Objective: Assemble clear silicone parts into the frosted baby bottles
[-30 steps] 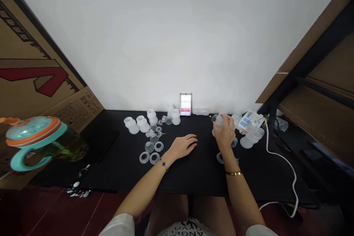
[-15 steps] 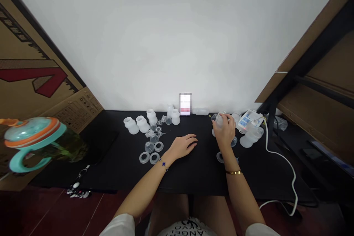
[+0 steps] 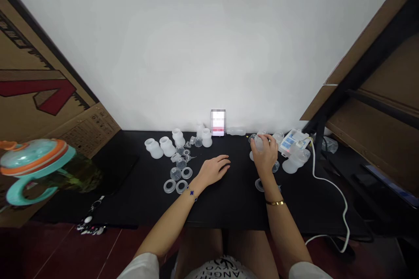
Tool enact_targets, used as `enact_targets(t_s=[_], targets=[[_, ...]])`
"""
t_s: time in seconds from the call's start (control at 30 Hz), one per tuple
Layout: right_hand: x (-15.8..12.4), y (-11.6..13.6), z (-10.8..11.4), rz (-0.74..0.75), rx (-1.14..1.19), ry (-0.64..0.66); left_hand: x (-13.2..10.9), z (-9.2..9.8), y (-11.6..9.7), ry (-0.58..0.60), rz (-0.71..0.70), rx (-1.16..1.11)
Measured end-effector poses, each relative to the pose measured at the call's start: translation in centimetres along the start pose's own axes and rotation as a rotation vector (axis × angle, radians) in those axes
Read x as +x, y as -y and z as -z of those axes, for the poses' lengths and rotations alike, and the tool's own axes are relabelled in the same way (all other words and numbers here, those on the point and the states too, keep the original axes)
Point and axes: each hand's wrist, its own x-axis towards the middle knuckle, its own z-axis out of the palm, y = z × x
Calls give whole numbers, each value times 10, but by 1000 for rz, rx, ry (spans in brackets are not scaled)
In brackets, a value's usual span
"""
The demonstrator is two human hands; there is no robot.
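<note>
My right hand (image 3: 266, 152) is curled round a frosted, translucent baby bottle (image 3: 258, 143) at the back right of the black table; the palm hides part of it. Beneath and beside that hand lie clear domed caps (image 3: 276, 166) and a ring (image 3: 259, 185). My left hand (image 3: 214, 170) rests flat on the table with fingers stretched out, holding nothing. To its left are several screw rings (image 3: 187, 172) and clear domed caps (image 3: 176, 174). Behind these stand several white open-necked bottles (image 3: 167, 146), with small clear parts (image 3: 186, 152) beside them.
A phone (image 3: 218, 122) leans on the wall. At right are a white-and-blue box (image 3: 293, 141), a capped bottle (image 3: 294, 161) and a white cable (image 3: 330, 183). A large teal-lidded jug (image 3: 39, 157) stands at left, near a keychain (image 3: 90, 220). Cardboard boxes (image 3: 29, 96) flank the table.
The view has shifted slightly. My right hand stays round the baby bottle, and my left hand remains flat on the table.
</note>
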Motion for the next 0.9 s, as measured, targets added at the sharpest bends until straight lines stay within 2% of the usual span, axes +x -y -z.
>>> enact_targets(t_s=[0.1, 0.27, 0.4, 0.53, 0.77, 0.9], targets=[[1, 3, 3, 14, 9, -33, 2, 2, 5, -110, 69, 39], [0, 11, 9, 44, 40, -88, 4, 9, 17, -345, 263, 92], [-6, 16, 10, 99, 78, -74, 5, 17, 28, -451, 353, 150], [-15, 20, 5, 163, 136, -33, 4, 18, 41, -454, 445, 218], [-20, 31, 2, 199, 268, 33, 0, 9, 65, -398, 624, 306], [-21, 35, 1, 217, 355, 37, -3, 5, 73, -391, 652, 345]])
